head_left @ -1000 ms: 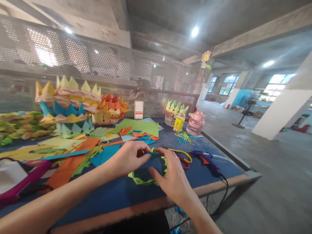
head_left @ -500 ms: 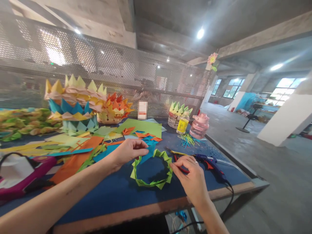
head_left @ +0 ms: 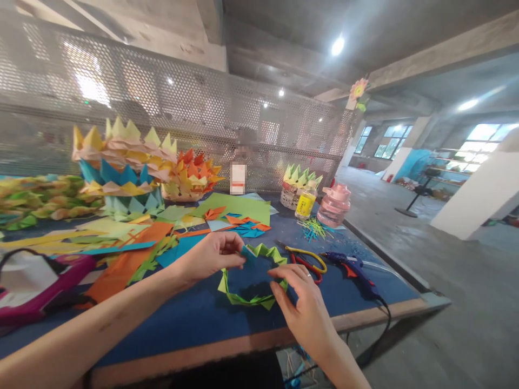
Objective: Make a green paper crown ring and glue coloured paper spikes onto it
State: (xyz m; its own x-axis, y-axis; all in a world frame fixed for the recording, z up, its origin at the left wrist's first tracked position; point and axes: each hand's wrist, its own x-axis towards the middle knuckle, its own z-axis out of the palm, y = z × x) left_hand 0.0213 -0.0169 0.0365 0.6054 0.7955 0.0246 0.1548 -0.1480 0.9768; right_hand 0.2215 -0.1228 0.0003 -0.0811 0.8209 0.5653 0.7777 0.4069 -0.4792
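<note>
A ring of folded green paper (head_left: 243,300) with a zigzag edge lies on the dark blue table top. Over its far left side, my left hand (head_left: 214,253) pinches a small piece of blue paper (head_left: 248,252) between thumb and fingers. My right hand (head_left: 298,292) reaches over the ring's right side, thumb and forefinger apart with nothing visible between them. It covers part of the ring; whether it touches the paper I cannot tell. Just beyond that hand lie scissors or pliers with red and yellow handles (head_left: 318,259).
A blue glue gun (head_left: 351,265) with a cable lies at the right. Behind stand folded-paper baskets (head_left: 133,202), a yellow-labelled bottle (head_left: 305,204) and a pink bottle (head_left: 334,205). Coloured paper strips (head_left: 121,265) cover the left, beside a magenta-framed object (head_left: 68,283).
My right hand has moved left over the ring, and its fingers have parted. The blue paper in my left hand has turned and shows less of its surface.
</note>
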